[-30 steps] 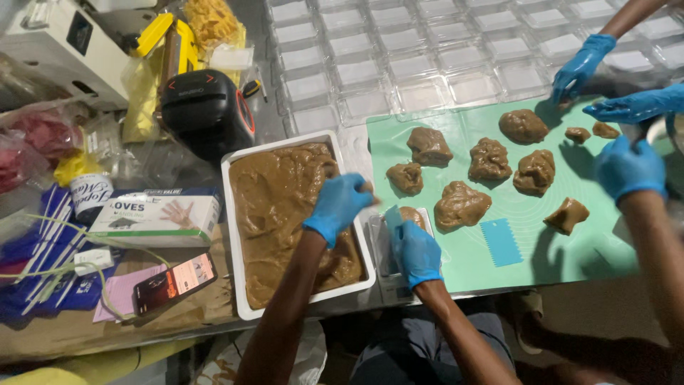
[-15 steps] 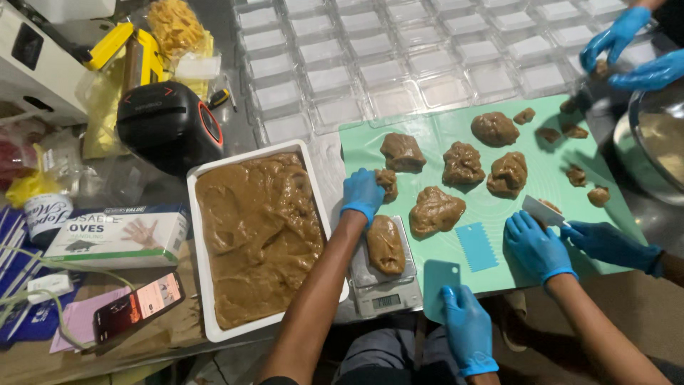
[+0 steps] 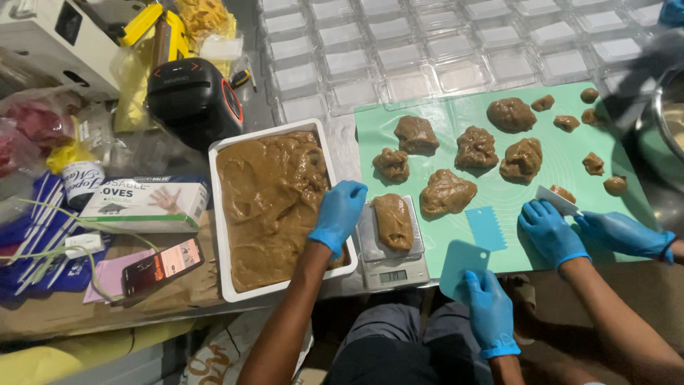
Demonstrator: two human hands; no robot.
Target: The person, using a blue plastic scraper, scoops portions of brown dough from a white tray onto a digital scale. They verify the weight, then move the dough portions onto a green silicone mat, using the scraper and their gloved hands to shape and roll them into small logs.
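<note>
Blue gloves on left hand [image 3: 339, 214] and right hand [image 3: 488, 303] — bare forearms

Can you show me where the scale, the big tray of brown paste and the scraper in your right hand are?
scale [image 3: 392, 271], head view, on its front display panel.
tray [image 3: 226, 285], head view, on its white lower left rim.
scraper [image 3: 462, 267], head view, on the blade's middle above the right hand [image 3: 488, 314].
</note>
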